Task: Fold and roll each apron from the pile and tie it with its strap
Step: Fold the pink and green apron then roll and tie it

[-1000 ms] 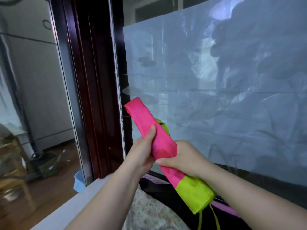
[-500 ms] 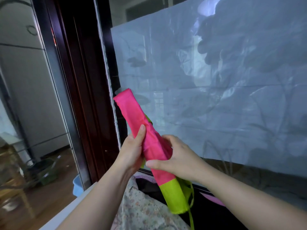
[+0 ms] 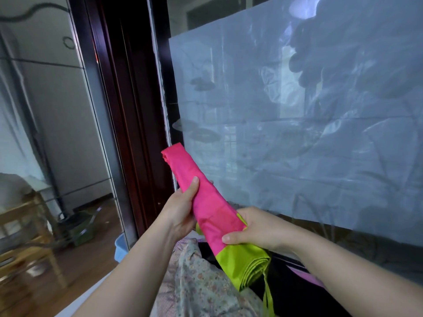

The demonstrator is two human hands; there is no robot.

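Note:
A rolled apron [image 3: 210, 207], bright pink with a lime-green end, is held up slanting in front of a window. My left hand [image 3: 180, 209] grips its pink upper half, thumb on top. My right hand [image 3: 254, 227] clasps it lower down, just above the green end [image 3: 249, 266]. A thin green strap [image 3: 267, 294] hangs down from the green end. Below my hands lies a floral-print cloth [image 3: 201, 282] of the pile, partly hidden by my arms.
The window is covered with crinkled translucent plastic sheet [image 3: 297, 133]. A dark wooden frame [image 3: 128, 110] stands to the left. Dark fabric [image 3: 293, 291] and a purple piece [image 3: 306, 275] lie under the roll. A wooden chair [image 3: 27, 232] and a blue bin [image 3: 120, 245] are at the left.
The roll has stayed in both hands. My right hand has slid down it toward the green end, and the strap now hangs free below it.

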